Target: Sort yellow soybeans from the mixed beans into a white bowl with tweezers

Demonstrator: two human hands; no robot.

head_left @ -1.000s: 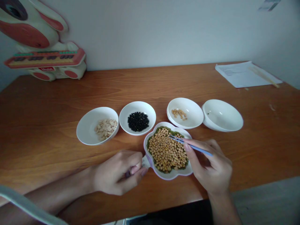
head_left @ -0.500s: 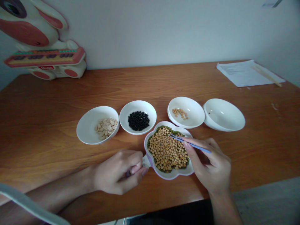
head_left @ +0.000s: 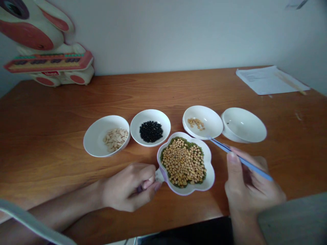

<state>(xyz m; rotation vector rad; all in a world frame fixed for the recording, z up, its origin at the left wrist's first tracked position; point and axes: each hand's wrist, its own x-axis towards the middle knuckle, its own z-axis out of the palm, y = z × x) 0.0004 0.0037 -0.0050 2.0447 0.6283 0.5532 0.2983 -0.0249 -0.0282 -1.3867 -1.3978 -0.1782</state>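
Observation:
My left hand (head_left: pixel 131 187) is closed round the handle of a flower-shaped dish (head_left: pixel 209 170) with a pale purple rim. Yellow soybeans (head_left: pixel 182 163) fill much of that dish, with small green beans (head_left: pixel 199 149) showing among and around them. Blue tweezers (head_left: pixel 245 161) are pinched in my right hand (head_left: pixel 252 187), to the right of the dish. Their tips are at the near rim of a white bowl (head_left: pixel 212 122) containing some soybeans (head_left: pixel 196 124). Whether the tips grip a bean is too small to tell.
Left of that bowl stand a bowl (head_left: pixel 150 114) of black beans (head_left: pixel 151 131) and a bowl (head_left: pixel 93 139) of pale flat seeds (head_left: pixel 115 139). On the right is a bowl (head_left: pixel 245 126) with a dark speck. A rabbit keyboard toy (head_left: pixel 51 64) and papers (head_left: pixel 268 80) sit farther back.
My right hand has moved right with the tweezers, whose tips have gone from over the beans in the dish to the white bowl's near rim. My left hand has stayed still.

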